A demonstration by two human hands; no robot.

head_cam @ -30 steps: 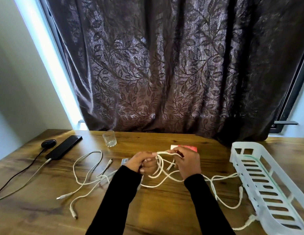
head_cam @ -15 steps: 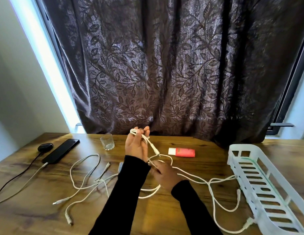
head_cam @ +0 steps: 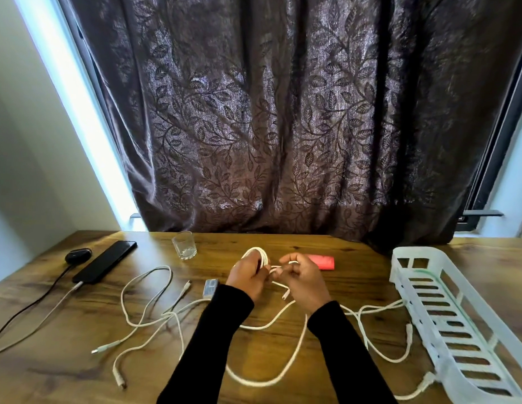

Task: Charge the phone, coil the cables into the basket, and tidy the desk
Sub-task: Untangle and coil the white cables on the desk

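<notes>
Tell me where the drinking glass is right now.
In the head view, the drinking glass stands upright at the far edge of the desk, left of centre, between the phone and the left hand.

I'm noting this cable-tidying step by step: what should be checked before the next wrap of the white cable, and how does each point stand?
1. Coil held: left hand grips the white cable's loops. Ok.
2. Feed end held: right hand pinches the cable. Ok.
3. Slack free: the white cable's loose length lies near other white cables; whether tangled, cannot tell.
4. White slatted plastic basket empty, ready. Ok.
5. Black phone has a cable at its near end. Ok; charging, cannot tell.
6. Wooden desk tidy: not ok.
</notes>
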